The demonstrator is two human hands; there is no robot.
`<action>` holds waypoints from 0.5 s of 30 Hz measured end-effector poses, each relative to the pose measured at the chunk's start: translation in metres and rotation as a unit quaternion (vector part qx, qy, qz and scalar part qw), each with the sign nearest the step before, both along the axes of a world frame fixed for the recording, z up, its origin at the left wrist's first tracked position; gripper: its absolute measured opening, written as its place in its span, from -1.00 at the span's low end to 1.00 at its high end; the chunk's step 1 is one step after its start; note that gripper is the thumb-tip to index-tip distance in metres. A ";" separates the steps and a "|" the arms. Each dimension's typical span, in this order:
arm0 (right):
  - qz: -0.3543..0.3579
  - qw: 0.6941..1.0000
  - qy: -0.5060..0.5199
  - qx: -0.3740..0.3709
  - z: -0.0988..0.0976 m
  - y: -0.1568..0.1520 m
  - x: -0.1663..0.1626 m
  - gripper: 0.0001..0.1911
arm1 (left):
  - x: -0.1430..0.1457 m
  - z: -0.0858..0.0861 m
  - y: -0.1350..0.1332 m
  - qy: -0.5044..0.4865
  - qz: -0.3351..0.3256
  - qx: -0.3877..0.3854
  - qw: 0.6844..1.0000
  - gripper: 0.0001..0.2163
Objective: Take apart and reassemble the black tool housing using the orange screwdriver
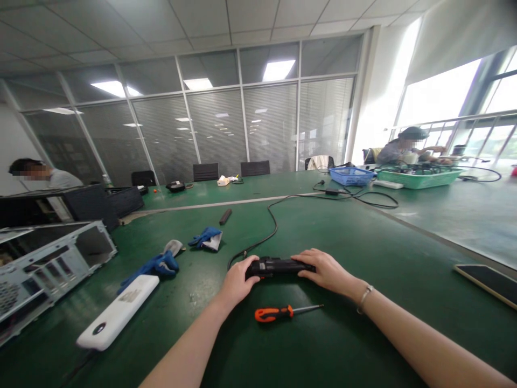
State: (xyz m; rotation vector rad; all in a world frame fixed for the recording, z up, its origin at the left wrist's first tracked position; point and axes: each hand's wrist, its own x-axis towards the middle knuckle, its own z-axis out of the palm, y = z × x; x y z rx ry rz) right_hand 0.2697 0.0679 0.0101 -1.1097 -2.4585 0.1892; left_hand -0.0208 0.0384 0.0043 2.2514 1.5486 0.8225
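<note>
A black corded electric screwdriver (278, 267) lies crosswise on the green table in front of me. My left hand (241, 279) is closed around its left end, where the cord comes out. Its right end is in the grip of my right hand (321, 269), with the tip hidden by the fingers. Nearer to me, between my forearms, lies an orange and black screwdriver (274, 314), its shaft pointing right; neither hand touches it.
Left are a white power strip (121, 310), blue gloves (155, 267) and an open metal computer case (52, 269). A black cable (274, 215) runs back toward a blue basket (351, 176) and a green basket (420, 179). A phone-like slab (488, 283) lies right. Two people sit farther off.
</note>
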 end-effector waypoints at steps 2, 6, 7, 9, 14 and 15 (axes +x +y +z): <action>0.001 1.000 0.006 -0.014 0.001 -0.001 0.001 -0.55 | -0.001 0.001 -0.002 -0.006 -0.015 -0.002 1.000 -0.54; 0.002 0.999 0.024 -0.047 0.003 -0.004 0.006 -0.55 | -0.002 0.002 -0.011 -0.009 -0.032 0.001 0.999 -0.50; 0.002 0.999 0.030 -0.044 0.005 -0.007 0.005 -0.56 | -0.002 0.001 -0.013 -0.009 -0.038 0.005 0.999 -0.49; 0.002 0.999 0.045 -0.015 0.011 -0.016 0.001 -0.58 | -0.001 0.001 -0.017 -0.008 -0.048 0.014 0.999 -0.48; 0.062 0.997 0.042 0.005 0.032 -0.057 -0.035 -0.57 | 0.000 -0.001 -0.017 -0.009 -0.042 0.016 0.999 -0.55; 0.090 0.996 0.019 -0.012 0.035 -0.065 -0.045 -0.56 | 0.000 -0.001 -0.016 -0.009 -0.041 0.017 0.999 -0.55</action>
